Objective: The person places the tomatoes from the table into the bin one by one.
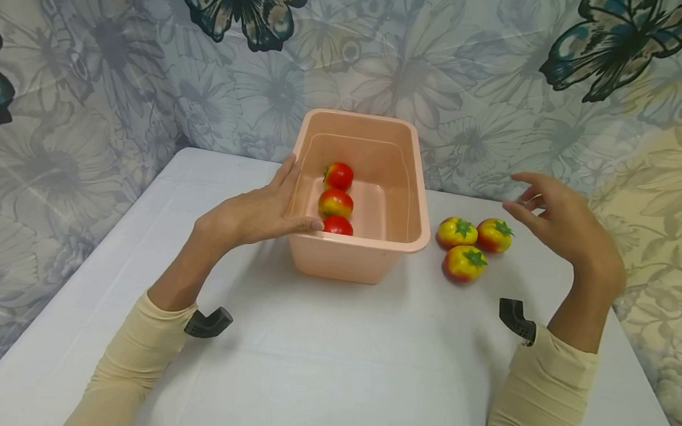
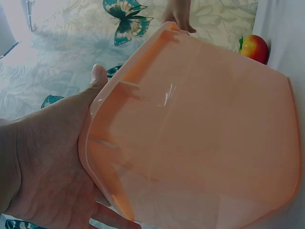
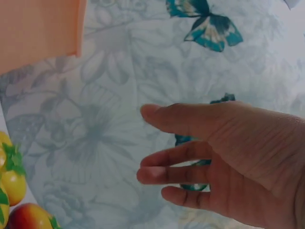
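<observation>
Right hand (image 1: 566,219): thumb and fingers stand half apart; we see nothing held.
Left hand (image 1: 246,216): fingers spread, touching the bin (image 1: 344,262) at its near left corner, thumb over the rim.
Loose fruits (image 1: 463,264): 3, to the left of the right fingertips and lower; the right hand is nearer; round, so we find no long axis.
Bin fruits (image 1: 336,202): 3, in a row toward the left side.
Bin length: running away from us.
Table (image 1: 341,346): white.
Backdrop (image 1: 404,76): flowered, just behind the bin.

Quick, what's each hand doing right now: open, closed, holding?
Left hand: holding the peach-coloured bin by its rim.
Right hand: open, holding nothing.
</observation>
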Demonstrator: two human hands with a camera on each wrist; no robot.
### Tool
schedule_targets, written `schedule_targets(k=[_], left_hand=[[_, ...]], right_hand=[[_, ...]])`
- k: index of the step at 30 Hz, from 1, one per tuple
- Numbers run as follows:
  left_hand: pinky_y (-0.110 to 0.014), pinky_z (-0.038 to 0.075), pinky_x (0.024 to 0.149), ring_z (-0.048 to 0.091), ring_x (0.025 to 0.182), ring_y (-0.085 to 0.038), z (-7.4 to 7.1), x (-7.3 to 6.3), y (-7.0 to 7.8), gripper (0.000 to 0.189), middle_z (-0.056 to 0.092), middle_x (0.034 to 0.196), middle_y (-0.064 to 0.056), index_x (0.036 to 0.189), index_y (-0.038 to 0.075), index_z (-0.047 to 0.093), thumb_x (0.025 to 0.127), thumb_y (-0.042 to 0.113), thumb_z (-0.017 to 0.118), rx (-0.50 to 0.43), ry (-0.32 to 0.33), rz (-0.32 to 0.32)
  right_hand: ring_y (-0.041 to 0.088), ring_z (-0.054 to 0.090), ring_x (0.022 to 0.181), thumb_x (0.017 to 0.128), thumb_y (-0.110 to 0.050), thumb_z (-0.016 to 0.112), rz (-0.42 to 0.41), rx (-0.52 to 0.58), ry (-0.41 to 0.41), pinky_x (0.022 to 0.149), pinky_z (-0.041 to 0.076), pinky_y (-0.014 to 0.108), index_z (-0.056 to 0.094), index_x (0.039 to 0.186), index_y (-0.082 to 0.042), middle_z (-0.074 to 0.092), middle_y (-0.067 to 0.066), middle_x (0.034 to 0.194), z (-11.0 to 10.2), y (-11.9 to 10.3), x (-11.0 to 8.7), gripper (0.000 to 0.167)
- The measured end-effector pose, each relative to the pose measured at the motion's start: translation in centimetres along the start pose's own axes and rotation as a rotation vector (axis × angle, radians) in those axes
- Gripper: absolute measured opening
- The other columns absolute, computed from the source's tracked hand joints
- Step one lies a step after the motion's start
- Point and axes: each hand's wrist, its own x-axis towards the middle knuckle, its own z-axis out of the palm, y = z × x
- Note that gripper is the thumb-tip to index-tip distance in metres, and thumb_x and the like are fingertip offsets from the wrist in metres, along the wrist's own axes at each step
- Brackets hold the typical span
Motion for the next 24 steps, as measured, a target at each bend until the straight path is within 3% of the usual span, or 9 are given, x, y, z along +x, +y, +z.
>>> schedule_targets(k=[3, 5, 7, 12, 19, 24], left_hand=[[-0.049, 0.054, 0.109, 0.039, 0.156, -0.034, 0.0, 0.0, 0.0, 0.125, -0.027, 0.174, 0.003, 0.165, 0.02, -0.022, 0.087, 0.09, 0.046, 0.003, 0.002, 0.003], [-0.05, 0.053, 0.11, 0.038, 0.156, -0.034, 0.0, 0.0, 0.0, 0.125, -0.027, 0.174, 0.003, 0.165, 0.02, -0.022, 0.086, 0.09, 0.046, 0.001, 0.005, 0.004], [-0.051, 0.052, 0.112, 0.037, 0.156, -0.035, 0.0, 0.0, 0.0, 0.126, -0.027, 0.174, 0.004, 0.165, 0.021, -0.022, 0.086, 0.09, 0.047, -0.002, 0.008, 0.004], [-0.051, 0.05, 0.114, 0.035, 0.158, -0.033, 0.0, -0.1, 0.0, 0.126, -0.026, 0.174, 0.005, 0.165, 0.022, -0.022, 0.085, 0.09, 0.049, -0.024, 0.011, 0.0], [-0.05, 0.051, 0.113, 0.035, 0.158, -0.033, 0.0, -0.1, 0.0, 0.127, -0.027, 0.174, 0.005, 0.166, 0.021, -0.021, 0.085, 0.089, 0.049, -0.026, 0.012, 0.002], [-0.05, 0.051, 0.113, 0.035, 0.158, -0.033, -0.1, -0.2, 0.1, 0.126, -0.026, 0.174, 0.004, 0.166, 0.019, -0.02, 0.086, 0.089, 0.049, -0.028, 0.01, 0.005]], right_hand=[[0.046, 0.06, 0.106, 0.104, -0.028, 0.065, 0.041, -0.032, -0.061, 0.077, 0.052, 0.026, 0.042, 0.156, -0.002, 0.063, 0.034, 0.122, 0.1, 0.8, 0.3, 0.062], [0.046, 0.06, 0.106, 0.105, -0.03, 0.063, 0.074, -0.052, -0.119, 0.078, 0.055, 0.044, 0.039, 0.157, -0.001, 0.061, 0.035, 0.122, 0.3, 1.3, 0.5, 0.064], [0.045, 0.06, 0.104, 0.106, -0.031, 0.062, 0.101, -0.062, -0.173, 0.078, 0.055, 0.052, 0.037, 0.157, 0.001, 0.06, 0.036, 0.122, 0.4, 1.8, 0.7, 0.065], [0.04, 0.062, 0.094, 0.105, -0.028, 0.063, 0.128, -0.089, -0.275, 0.071, 0.054, 0.041, 0.036, 0.155, 0.004, 0.062, 0.035, 0.114, 0.8, 2.9, 1.1, 0.065], [0.038, 0.063, 0.093, 0.105, -0.027, 0.063, 0.149, -0.118, -0.391, 0.078, 0.056, 0.054, 0.036, 0.155, 0.001, 0.064, 0.032, 0.11, 1.6, 4.0, 1.4, 0.064], [0.042, 0.064, 0.1, 0.106, -0.03, 0.059, 0.191, -0.095, -0.479, 0.083, 0.056, 0.059, 0.032, 0.157, -0.002, 0.063, 0.035, 0.118, 2.4, 4.7, 1.6, 0.064]])
